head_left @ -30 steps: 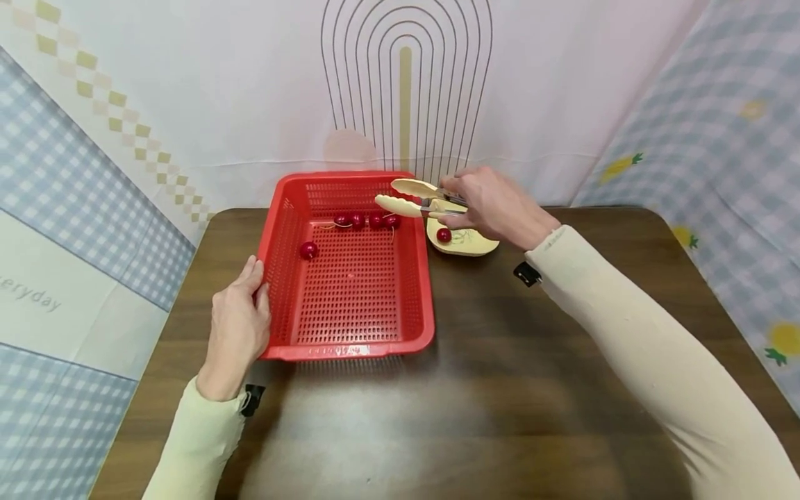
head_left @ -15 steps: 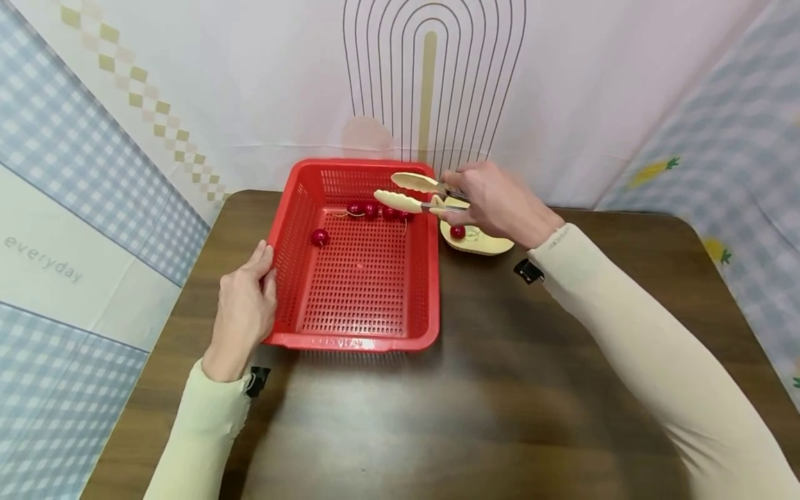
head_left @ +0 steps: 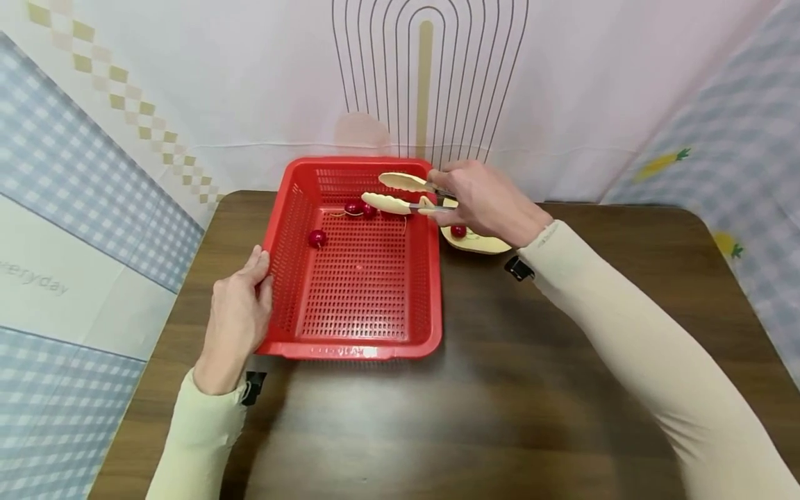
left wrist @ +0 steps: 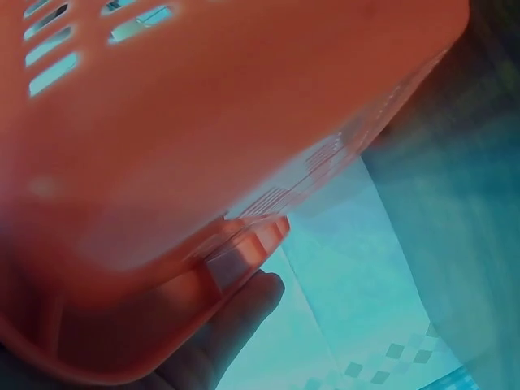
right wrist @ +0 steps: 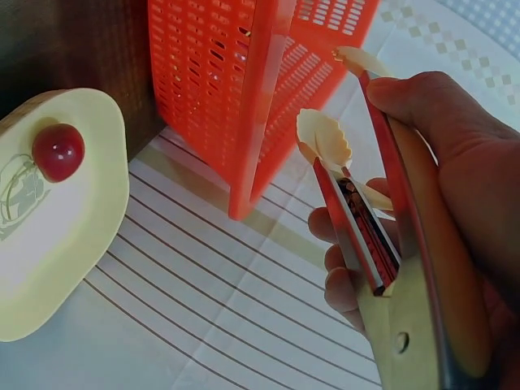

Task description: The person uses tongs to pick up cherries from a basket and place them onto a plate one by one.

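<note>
My left hand (head_left: 234, 323) grips the left rim of a red plastic basket (head_left: 350, 349) with slotted walls. In the left wrist view a finger (left wrist: 252, 305) lies against the underside of the basket's rim (left wrist: 122, 366). My right hand (head_left: 484, 201) holds cream-tipped tongs (head_left: 387, 203), their jaws apart over the basket's back right part. Nothing shows between the tips. One cherry (head_left: 317, 238) lies alone at the basket's left; several cherries (head_left: 353, 208) sit along the back, partly hidden by the tongs. Another cherry (right wrist: 58, 152) is on a pale yellow plate (right wrist: 106, 203) beside the basket.
Basket and plate are at the back of a dark wooden table (head_left: 500, 389). A white patterned cloth (head_left: 281, 83) hangs right behind them. Blue checked cloth (head_left: 75, 153) stands along the left side, and more at the right. My right forearm (head_left: 625, 333) crosses above the table.
The head view has shifted slightly. My right hand has moved the tongs a little left over the basket, covering more of the back cherries. My left hand keeps its grip on the rim.
</note>
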A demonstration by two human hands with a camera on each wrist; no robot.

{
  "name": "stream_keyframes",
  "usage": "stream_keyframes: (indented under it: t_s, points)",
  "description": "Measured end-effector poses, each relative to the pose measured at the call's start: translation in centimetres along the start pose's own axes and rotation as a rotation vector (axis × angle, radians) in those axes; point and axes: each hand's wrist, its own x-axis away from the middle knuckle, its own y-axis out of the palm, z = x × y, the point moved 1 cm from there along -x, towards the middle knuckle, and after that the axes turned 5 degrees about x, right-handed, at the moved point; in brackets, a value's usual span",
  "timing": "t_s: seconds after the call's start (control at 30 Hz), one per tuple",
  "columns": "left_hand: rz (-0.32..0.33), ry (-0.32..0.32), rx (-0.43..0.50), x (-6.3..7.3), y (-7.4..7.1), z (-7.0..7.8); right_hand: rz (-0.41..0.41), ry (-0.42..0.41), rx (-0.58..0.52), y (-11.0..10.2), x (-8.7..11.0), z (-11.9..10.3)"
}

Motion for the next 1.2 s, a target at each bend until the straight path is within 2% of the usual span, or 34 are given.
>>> stream_keyframes:
  t_s: [0.13, 0.27, 0.53, 0.63, 0.77, 0.97, 1.2]
  points:
    - [-0.002, -0.001, 0.014, -0.1, 0.0, 0.1, 0.01, 0.033, -0.014, -0.1, 0.1, -0.1]
    - [0.016, -0.02, 0.025, 0.2, 0.1, 0.2, 0.041, 0.029, -0.01, 0.1, 0.2, -0.3]
    - [0.007, -0.105, 0.061, 0.0, 0.2, 0.4, 0.048, 0.041, -0.009, 0.4, 0.5, 0.2]
    - [0.032, -0.135, 0.071, -0.3, 0.0, 0.1, 0.068, 0.027, -0.016, 0.2, 0.3, 0.3]
    - [0.077, -0.14, 0.089, -0.6, -0.1, -0.1, 0.081, 0.027, -0.041, -0.3, 0.3, 0.3]
    - [0.127, -0.148, 0.113, -0.8, 0.1, 0.0, 0.043, 0.044, -0.068, -0.6, 0.1, -0.1]
    - [0.146, -0.144, 0.104, -0.8, 0.1, 0.3, 0.036, 0.015, -0.033, -0.3, -0.6, -0.8]
